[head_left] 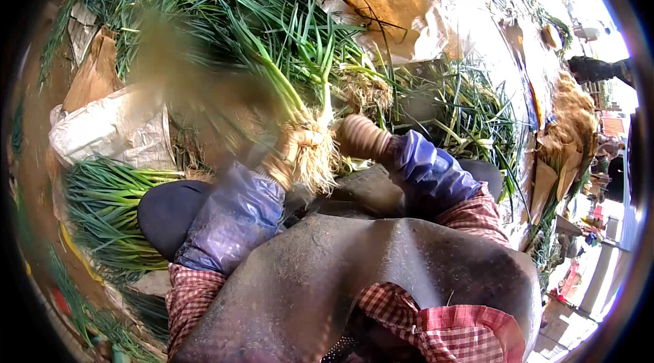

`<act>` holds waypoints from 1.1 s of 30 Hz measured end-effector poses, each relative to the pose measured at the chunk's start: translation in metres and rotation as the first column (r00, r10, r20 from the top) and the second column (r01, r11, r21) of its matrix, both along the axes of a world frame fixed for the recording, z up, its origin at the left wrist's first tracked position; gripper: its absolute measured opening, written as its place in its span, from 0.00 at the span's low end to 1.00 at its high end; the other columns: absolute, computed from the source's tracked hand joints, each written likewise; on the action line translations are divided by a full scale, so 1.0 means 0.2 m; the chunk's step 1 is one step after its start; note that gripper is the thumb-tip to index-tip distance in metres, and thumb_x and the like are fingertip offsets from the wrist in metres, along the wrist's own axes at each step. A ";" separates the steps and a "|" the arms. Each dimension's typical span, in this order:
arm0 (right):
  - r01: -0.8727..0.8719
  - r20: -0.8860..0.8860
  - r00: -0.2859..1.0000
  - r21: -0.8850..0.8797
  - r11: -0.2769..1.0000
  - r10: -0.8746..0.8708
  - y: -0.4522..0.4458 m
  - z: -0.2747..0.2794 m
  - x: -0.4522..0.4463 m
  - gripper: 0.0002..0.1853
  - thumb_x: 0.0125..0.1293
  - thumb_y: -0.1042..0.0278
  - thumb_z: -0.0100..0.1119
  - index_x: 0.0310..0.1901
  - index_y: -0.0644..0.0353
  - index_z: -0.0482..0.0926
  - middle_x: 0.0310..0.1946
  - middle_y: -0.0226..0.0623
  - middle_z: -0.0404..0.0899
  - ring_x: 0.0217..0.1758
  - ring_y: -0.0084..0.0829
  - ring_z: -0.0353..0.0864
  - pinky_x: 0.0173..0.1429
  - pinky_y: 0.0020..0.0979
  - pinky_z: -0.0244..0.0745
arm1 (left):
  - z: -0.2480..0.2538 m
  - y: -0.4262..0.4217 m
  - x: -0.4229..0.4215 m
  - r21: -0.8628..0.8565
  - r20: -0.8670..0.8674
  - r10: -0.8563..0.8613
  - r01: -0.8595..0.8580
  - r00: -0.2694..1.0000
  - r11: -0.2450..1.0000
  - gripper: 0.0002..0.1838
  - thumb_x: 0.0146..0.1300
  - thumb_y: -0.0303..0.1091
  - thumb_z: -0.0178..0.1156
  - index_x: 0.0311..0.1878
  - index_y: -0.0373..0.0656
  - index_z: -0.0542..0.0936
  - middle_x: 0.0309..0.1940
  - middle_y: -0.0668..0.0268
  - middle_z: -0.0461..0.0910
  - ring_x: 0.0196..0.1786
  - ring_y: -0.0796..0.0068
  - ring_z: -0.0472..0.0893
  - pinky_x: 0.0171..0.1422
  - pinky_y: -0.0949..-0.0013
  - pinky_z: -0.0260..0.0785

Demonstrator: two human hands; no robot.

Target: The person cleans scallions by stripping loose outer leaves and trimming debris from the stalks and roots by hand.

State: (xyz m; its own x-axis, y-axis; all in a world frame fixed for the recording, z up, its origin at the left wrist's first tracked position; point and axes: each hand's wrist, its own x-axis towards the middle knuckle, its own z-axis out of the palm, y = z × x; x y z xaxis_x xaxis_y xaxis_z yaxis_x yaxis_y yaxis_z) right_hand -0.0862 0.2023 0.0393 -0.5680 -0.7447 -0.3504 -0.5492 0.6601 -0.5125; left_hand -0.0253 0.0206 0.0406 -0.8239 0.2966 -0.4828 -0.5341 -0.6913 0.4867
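My left hand [294, 150], in a dirty tan glove, is closed around a bunch of green onions [293, 98] near its root end. The leaves point up and away, and pale stringy roots [317, 162] hang below the fist. My right hand [364, 137], in a ribbed tan glove, is curled shut against the white stalks at the right side of the bunch. Its fingertips are partly hidden. Just beyond it lies another green onion clump [366, 89] with tangled brown roots.
A large heap of green onions [197, 5] spreads at the back left. More lie at the right [470, 114] and beside my left knee [112, 209]. White sacking [119, 131] and brown cardboard [398, 2] lie around. A dark apron [381, 247] covers my lap. Blurry smears obscure the centre left.
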 end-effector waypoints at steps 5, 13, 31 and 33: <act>0.256 0.133 0.957 0.019 0.966 -0.256 0.23 -0.56 -0.19 0.18 0.53 0.62 0.60 0.45 0.57 0.77 0.34 0.42 0.79 0.38 0.42 0.79 0.44 0.36 0.75 | -0.02 -0.11 0.01 0.379 0.053 0.049 -0.065 0.997 0.923 0.30 0.46 0.22 0.54 0.57 0.38 0.64 0.34 0.61 0.71 0.35 0.66 0.75 0.40 0.63 0.74; 0.480 -0.110 0.876 0.300 0.824 -0.470 0.05 -0.76 -0.49 0.19 0.56 0.53 0.60 0.44 0.55 0.74 0.32 0.47 0.79 0.38 0.46 0.79 0.43 0.42 0.74 | 0.02 -0.02 0.03 0.339 0.067 0.109 -0.125 0.992 0.932 0.26 0.48 0.23 0.55 0.55 0.38 0.68 0.40 0.59 0.73 0.41 0.64 0.76 0.49 0.63 0.73; 0.655 -0.084 0.751 -0.036 0.755 -0.655 0.49 -0.12 -0.75 0.13 0.59 0.57 0.56 0.36 0.58 0.78 0.26 0.35 0.77 0.25 0.30 0.76 0.31 0.28 0.74 | 0.18 -0.15 -0.02 0.547 -0.080 0.279 -0.192 0.957 0.814 0.26 0.44 0.20 0.59 0.52 0.34 0.70 0.39 0.56 0.76 0.40 0.64 0.78 0.44 0.64 0.77; 0.708 -0.014 0.601 -0.454 0.541 -0.799 0.64 0.14 -0.79 0.09 0.61 0.62 0.56 0.33 0.58 0.78 0.23 0.31 0.76 0.23 0.25 0.75 0.26 0.24 0.73 | 0.16 -0.16 -0.03 0.474 -0.106 0.320 -0.235 0.941 0.848 0.25 0.43 0.20 0.58 0.50 0.33 0.71 0.39 0.55 0.77 0.39 0.63 0.80 0.41 0.65 0.78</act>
State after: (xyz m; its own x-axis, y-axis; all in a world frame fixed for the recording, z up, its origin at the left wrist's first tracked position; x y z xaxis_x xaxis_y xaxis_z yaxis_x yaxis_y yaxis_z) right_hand -0.2444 0.3295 0.0672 -0.9986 -0.0411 0.0339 -0.0527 0.6610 -0.7485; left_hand -0.0317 -0.0109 0.0734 -0.9622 0.1912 -0.1939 -0.2224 -0.9627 0.1543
